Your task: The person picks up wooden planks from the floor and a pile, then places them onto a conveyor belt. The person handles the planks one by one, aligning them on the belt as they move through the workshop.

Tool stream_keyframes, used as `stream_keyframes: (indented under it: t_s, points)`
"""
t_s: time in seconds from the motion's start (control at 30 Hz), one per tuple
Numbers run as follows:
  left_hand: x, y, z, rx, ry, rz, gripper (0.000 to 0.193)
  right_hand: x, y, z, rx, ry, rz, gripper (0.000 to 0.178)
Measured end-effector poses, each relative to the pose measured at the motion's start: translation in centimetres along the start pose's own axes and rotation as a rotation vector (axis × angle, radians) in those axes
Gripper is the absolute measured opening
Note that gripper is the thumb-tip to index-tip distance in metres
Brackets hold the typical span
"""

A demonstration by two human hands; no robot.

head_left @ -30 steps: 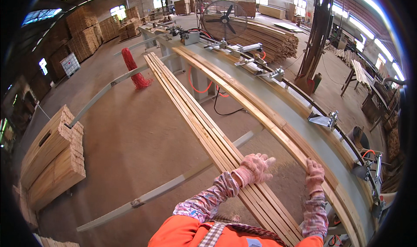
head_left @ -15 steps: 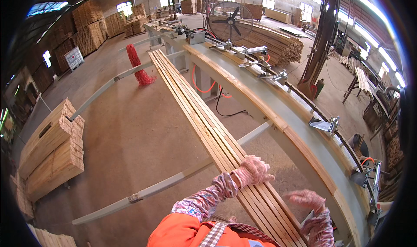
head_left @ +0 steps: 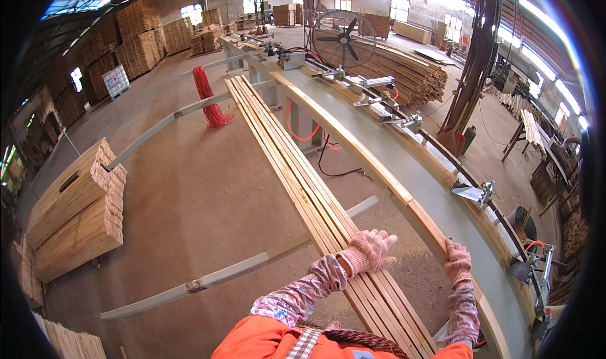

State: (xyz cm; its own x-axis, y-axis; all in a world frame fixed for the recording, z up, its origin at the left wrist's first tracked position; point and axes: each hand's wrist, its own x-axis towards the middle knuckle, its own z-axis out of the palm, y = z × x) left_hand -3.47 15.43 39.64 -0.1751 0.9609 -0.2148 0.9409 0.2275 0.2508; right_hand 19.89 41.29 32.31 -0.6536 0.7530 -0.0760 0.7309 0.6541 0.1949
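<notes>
A row of long, narrow wooden strips point(head_left: 297, 176) runs from my body out to the far supports, lying side by side. Across the near part of them rests my left hand point(head_left: 369, 251) in a pink knit glove, its fingers stretched to the right. To the right, my gloved right hand point(head_left: 457, 261) grips another long wooden strip point(head_left: 379, 173) along the near edge of the grey machine table point(head_left: 435, 176). This strip shows a joint where its colour changes. The right hand's thumb is hard to make out.
Grey support arms point(head_left: 246, 272) reach left under the strips. Red twine point(head_left: 208, 100) hangs from the farther arm. Stacked boards point(head_left: 82, 214) stand at the left. Metal clamps point(head_left: 476, 191) line the table's far side, with a large fan point(head_left: 344, 38) beyond.
My right hand has moved from above the near strips to the strip on the machine edge and closed on it. That strip appears slightly nearer me. My left hand stays on the row.
</notes>
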Motion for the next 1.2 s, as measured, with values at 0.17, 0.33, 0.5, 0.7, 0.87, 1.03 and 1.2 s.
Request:
stream_keyframes:
  t_s: [0.17,0.33,0.5,0.7,0.87,1.03,1.2]
  points:
    - [-0.2,0.2,1.3,0.044,0.214,-0.004,0.08,-7.2,-1.8,-2.8,0.379,-0.127,-0.214,0.067]
    - [-1.0,-0.8,1.8,0.093,0.268,0.031,0.081,-12.4,-5.8,-8.6,1.004,-0.679,-0.158,0.047]
    - [-0.6,-0.7,-0.7,0.089,-0.108,0.038,0.069,-13.6,-6.9,-8.8,0.551,-0.66,-0.231,0.053]
    - [3.3,-1.7,5.5,0.042,0.542,0.338,0.039,-17.2,-2.5,-11.8,0.814,0.14,-0.394,0.029]
    - [4.6,-5.6,7.5,0.391,0.409,0.345,0.023,-25.8,-1.1,-14.1,1.098,0.527,0.157,0.057]
    - [2.5,-1.5,4.0,0.234,0.178,0.342,0.05,-38.8,-1.4,-9.7,0.5,1.077,0.841,0.063]
    - [5.6,-1.0,1.6,0.432,-0.187,0.57,0.052,-48.7,-2.5,5.3,0.432,0.969,1.616,0.101]
